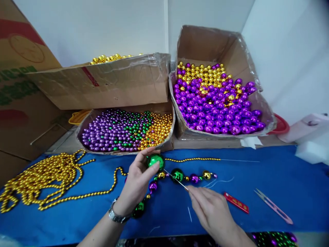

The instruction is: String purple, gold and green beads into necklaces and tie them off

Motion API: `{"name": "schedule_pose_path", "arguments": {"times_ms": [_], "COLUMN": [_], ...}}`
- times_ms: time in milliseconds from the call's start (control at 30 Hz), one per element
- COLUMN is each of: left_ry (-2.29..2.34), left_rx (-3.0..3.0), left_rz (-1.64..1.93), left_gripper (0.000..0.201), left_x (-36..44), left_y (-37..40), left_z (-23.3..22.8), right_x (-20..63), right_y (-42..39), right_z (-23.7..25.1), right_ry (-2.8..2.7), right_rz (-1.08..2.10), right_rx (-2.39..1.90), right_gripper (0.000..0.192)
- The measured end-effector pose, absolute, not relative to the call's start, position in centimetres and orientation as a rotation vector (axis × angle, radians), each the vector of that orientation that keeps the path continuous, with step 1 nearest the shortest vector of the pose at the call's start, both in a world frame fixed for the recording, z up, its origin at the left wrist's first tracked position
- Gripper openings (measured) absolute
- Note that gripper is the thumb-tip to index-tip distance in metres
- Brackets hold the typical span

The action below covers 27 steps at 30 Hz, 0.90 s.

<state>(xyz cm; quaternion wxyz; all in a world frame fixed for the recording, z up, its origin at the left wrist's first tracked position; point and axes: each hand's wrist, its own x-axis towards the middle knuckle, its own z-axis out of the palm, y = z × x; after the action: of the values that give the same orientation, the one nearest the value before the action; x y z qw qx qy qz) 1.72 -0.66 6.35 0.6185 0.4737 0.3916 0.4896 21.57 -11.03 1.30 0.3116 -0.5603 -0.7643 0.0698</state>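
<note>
In the head view, the left hand (140, 176) is pinching a large green ball (155, 160) between thumb and fingers above the middle of the table (174, 219). The right hand (209, 204), on the near right, is gripping the near end of a thin metal needle (181, 184) between its fingertips; the needle is slanting far and left toward the ball's right side, and whether its tip is entering a hole cannot be told.

The glossy ball is probably behaving as a light, stiff, hollow shell: slippery, likely to roll, and liable to dent or scratch under a hard squeeze. Thumb and fingers on opposite sides are suiting it best, leaving the hole free. The needle is looking stiff but slender, so it is calling for a hold near its end, away from the point.

Below the ball, a strand of mixed balls (206, 175) is lying loosely, bending near and right; it is likely flexing freely, safest lifted by several balls rather than by its fine thread. Left of the hands, a heap of gold beads (55, 176) is resting, likely slithery and prone to tangling.
</note>
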Motion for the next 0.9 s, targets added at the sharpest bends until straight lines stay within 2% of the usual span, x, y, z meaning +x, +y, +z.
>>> {"name": "schedule_pose_path", "arguments": {"times_ms": [133, 300, 567, 667, 800, 900], "left_ry": [0.928, 0.889, 0.742, 0.733, 1.049, 1.26], "left_rx": [1.194, 1.076, 1.203, 1.316, 1.72, 2.188], "left_rz": [1.05, 1.055, 0.926, 0.989, 1.063, 0.74], "left_gripper": [0.061, 0.064, 0.074, 0.059, 0.031, 0.026], "left_x": [2.6, 2.7, 2.7, 1.6, -0.3, -0.7], "left_y": [-1.6, -1.8, -2.5, -0.6, 5.1, 10.5], "left_z": [6.0, 5.8, 5.6, 6.7, 8.6, 8.6], "right_x": [21.1, 21.1, 20.8, 21.6, 22.4, 22.4], "right_y": [-10.7, -10.7, -10.0, -10.1, -10.3, -10.4], "right_z": [1.2, 0.8, 0.4, 0.8, 0.8, 0.6], "right_ry": [-1.984, -1.942, -1.902, -1.807, -1.758, -1.745], "right_rz": [0.216, 0.316, 0.336, 0.391, 0.419, 0.415], "right_rx": [-1.499, -1.434, -1.382, -1.375, -1.398, -1.41], "right_gripper": [0.029, 0.028, 0.025, 0.021, 0.017, 0.018]}}
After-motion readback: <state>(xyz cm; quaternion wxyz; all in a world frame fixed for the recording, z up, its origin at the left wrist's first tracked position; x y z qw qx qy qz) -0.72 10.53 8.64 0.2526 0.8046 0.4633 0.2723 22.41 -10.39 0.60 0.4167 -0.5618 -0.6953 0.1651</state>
